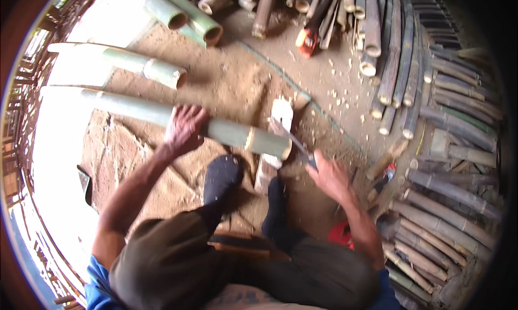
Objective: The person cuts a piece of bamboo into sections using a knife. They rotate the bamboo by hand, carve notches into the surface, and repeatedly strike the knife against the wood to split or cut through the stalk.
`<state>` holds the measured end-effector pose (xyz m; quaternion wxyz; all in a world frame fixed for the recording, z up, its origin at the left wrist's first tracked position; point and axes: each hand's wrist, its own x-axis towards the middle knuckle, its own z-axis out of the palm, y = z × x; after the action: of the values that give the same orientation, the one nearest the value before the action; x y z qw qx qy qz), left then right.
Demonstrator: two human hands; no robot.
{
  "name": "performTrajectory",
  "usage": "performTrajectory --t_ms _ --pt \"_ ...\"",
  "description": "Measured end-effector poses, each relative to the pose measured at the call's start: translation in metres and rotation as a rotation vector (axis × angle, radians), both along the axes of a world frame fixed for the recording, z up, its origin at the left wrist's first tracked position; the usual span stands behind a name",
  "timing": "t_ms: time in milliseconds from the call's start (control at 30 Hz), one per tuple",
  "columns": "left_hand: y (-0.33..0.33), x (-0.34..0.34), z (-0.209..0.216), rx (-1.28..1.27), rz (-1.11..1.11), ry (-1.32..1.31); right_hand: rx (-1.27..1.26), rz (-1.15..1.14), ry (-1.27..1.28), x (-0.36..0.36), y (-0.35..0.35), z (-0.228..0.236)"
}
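Observation:
A thick pale-green bamboo pole (226,133) slants across the middle, its cut end at the right. My left hand (186,127) is closed over it from above, left of its middle. Near that cut end my right hand (331,175) grips a knife (297,141) by its handle, the blade pointing up and left. The blade is close to the pole's end; whether it touches cannot be made out. Beneath the pole's right end lies a pale wooden block (282,114), between my dark-socked feet (223,176).
More green bamboo poles (154,71) lie at the upper left. Stacked brown bamboo lengths (448,223) line the right side and the back. An orange-and-dark tool (306,42) rests on the ground, with pale chips (340,96) scattered nearby. A red object (341,235) sits beside my right leg.

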<state>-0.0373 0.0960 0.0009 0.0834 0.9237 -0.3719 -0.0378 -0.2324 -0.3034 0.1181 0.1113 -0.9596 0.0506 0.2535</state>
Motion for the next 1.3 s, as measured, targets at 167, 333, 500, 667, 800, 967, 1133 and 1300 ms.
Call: performTrajectory --t_ms 167,333,500,667,800,967,1133,1300 --pt "-0.008 0.049 0.016 0.189 -0.070 0.478 0.411 -0.010 -0.436 0.033 0.054 0.087" --pt "-0.014 0.024 0.005 -0.030 -0.033 0.140 0.106 -0.030 -0.193 0.014 0.022 0.016" --pt "-0.005 0.006 -0.010 -0.153 -0.008 -0.045 0.075 0.023 -0.099 0.000 0.019 0.028" --pt "0.000 0.000 -0.014 -0.197 0.008 -0.140 0.391 0.056 -0.571 0.020 0.052 0.067" --pt "0.000 -0.012 -0.021 -0.179 0.042 -0.178 0.065 0.061 -0.200 -0.014 -0.004 -0.018" --pt "-0.004 -0.015 -0.008 -0.193 0.086 -0.170 0.040 -0.186 -0.137 -0.008 0.003 -0.003" --pt "0.003 -0.012 0.037 -0.222 0.191 0.129 0.077 -0.440 -0.243 -0.043 0.007 -0.046" --pt "0.091 0.019 0.002 -0.697 1.002 -0.124 0.056 -0.515 -0.179 -0.082 -0.015 -0.101"
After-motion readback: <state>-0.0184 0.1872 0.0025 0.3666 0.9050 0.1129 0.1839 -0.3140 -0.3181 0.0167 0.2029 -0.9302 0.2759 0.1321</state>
